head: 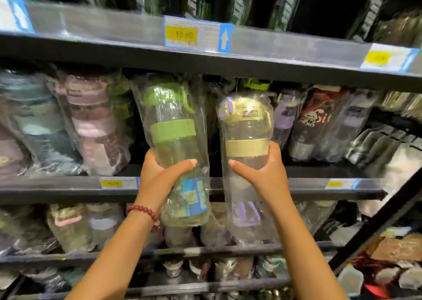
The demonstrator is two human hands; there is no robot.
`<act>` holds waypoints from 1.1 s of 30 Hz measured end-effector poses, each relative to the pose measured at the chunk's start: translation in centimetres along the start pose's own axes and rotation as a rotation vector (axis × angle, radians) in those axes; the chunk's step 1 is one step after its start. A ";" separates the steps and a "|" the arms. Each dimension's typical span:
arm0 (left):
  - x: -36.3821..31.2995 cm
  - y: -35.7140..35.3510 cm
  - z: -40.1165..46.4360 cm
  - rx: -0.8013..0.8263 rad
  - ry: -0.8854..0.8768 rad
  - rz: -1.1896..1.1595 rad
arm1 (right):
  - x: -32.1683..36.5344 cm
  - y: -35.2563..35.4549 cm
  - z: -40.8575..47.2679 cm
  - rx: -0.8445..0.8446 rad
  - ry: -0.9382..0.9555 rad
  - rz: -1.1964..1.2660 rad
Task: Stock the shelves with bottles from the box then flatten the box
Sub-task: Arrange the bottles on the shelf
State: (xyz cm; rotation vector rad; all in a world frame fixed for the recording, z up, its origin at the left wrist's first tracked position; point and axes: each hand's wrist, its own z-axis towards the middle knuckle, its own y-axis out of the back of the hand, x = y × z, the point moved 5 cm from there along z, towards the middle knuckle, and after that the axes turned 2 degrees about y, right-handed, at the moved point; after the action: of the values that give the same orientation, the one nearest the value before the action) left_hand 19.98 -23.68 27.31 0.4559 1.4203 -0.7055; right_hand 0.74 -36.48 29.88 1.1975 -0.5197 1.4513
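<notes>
While both arms reach up, left hand (159, 174) grips the green-banded bottle (175, 149) and right hand (267, 174) grips the tan-banded bottle (247, 144) (both plastic-wrapped) — held side by side, apart, in front of the middle shelf (68, 185).

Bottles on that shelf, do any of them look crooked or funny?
Yes. On the middle shelf, the wrapped bottles at the left, like the pink bottle, lean sideways instead of standing straight. The green bottle and the tan bottle are tilted too, but the hands are holding those. Nothing looks spilled or broken.
</notes>
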 end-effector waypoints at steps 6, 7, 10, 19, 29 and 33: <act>0.6 -3.2 1.6 -0.171 -0.009 -0.058 | 0.9 1.8 4.6 0.102 0.154 -0.252; 0.6 -3.5 1.8 -0.192 -0.019 -0.069 | 1.1 1.8 5.1 0.115 0.187 -0.288; 0.4 -4.2 2.1 -0.265 -0.054 -0.104 | 1.6 1.7 6.6 0.123 0.262 -0.412; -0.1 -6.0 3.5 -0.257 -0.036 -0.319 | 2.1 2.4 9.3 0.118 0.384 -0.593; 1.6 -5.5 6.0 -0.226 -0.146 -0.296 | -0.1 0.7 10.2 0.008 0.371 -0.561; 1.5 -3.1 7.4 -0.231 -0.191 -0.161 | -1.4 -0.7 9.9 -0.060 0.367 -0.450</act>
State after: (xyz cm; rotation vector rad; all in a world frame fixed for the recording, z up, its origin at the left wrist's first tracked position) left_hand 23.25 -31.16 27.08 0.0918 1.3474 -0.6844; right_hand 4.91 -45.28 32.25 0.8980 -0.0340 1.2139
